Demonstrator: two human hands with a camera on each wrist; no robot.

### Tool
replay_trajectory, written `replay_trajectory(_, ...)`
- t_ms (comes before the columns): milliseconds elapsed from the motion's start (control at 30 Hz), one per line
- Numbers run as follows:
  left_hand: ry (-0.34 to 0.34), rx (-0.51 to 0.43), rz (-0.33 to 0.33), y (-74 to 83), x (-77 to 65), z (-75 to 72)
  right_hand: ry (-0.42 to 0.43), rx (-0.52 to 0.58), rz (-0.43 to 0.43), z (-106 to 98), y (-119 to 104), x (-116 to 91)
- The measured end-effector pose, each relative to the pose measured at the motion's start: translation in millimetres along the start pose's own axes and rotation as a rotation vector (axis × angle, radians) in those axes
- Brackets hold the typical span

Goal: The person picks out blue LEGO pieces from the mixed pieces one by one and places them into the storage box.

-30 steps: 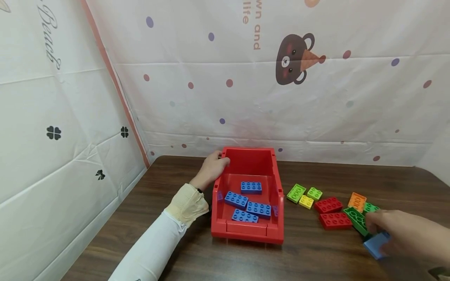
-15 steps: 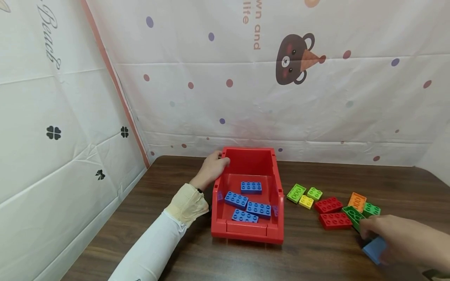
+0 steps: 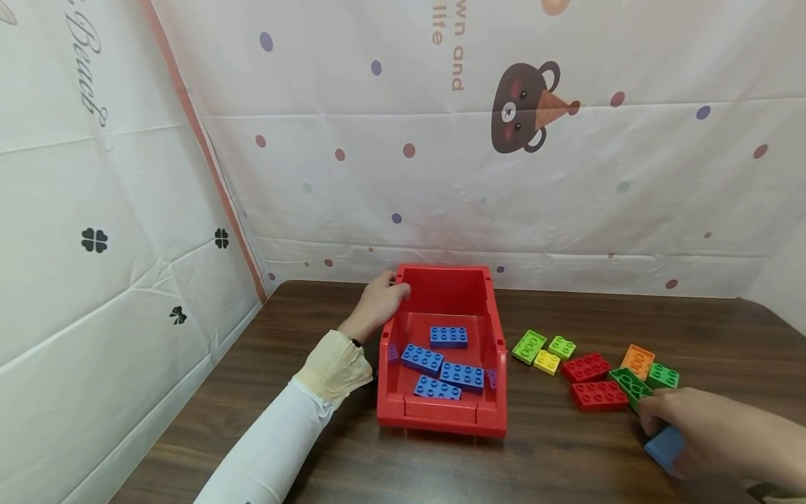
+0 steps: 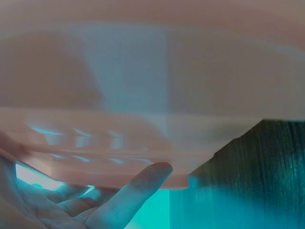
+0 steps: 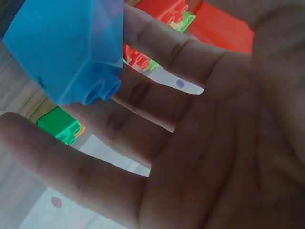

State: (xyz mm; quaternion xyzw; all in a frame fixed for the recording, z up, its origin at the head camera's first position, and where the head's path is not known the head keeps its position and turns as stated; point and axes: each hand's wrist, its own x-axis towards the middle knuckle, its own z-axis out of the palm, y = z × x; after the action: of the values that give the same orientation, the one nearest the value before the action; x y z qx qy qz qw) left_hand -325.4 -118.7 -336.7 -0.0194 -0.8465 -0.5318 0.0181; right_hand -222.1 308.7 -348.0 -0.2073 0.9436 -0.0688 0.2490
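My left hand (image 3: 380,301) grips the left rim of a red open-front bin (image 3: 443,423), thumb over the edge. In the left wrist view the thumb (image 4: 138,195) lies against the bin's wall (image 4: 128,71). Inside the bin lie several blue building bricks (image 3: 462,376), studs up. At the right, low over the table, my right hand (image 3: 711,427) holds another blue building brick (image 3: 665,448). The right wrist view shows this blue brick (image 5: 66,47) at the fingers, two studs visible. A dark green brick (image 3: 630,385) lies right at the index fingertip.
Two red bricks (image 3: 598,395) lie left of the green one. Beyond are an orange brick (image 3: 638,360) and a smaller green brick (image 3: 662,376). Lime bricks (image 3: 529,346) and a yellow brick (image 3: 546,362) lie nearer the bin. A printed white cloth (image 3: 315,196) hangs behind the table.
My right hand has shifted slightly left with the blue brick. The dark green brick has moved a little left and back, and turned. My left hand stays on the bin.
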Motion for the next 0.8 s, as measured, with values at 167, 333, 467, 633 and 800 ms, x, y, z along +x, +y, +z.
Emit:
replay_trajectory(167,-0.001,-0.001,-0.004,-0.3,-0.1,-0.2,0.002,0.014,0.008,1,0,2)
replay_trajectory(333,0.0,0.0,-0.003,-0.3,0.4,0.0,0.016,0.009,0.01,2,-3,1)
replay_trajectory(467,0.0,-0.003,0.005,-0.3,0.3,-0.1,0.034,-0.014,-0.008,3,-7,0)
replay_trajectory(633,-0.002,-0.007,0.005,-0.3,0.1,0.0,0.043,-0.027,-0.011,2,-12,0)
replay_trajectory(800,-0.001,0.0,0.002,-0.4,-0.5,-0.1,0.048,-0.036,-0.001,2,-12,1)
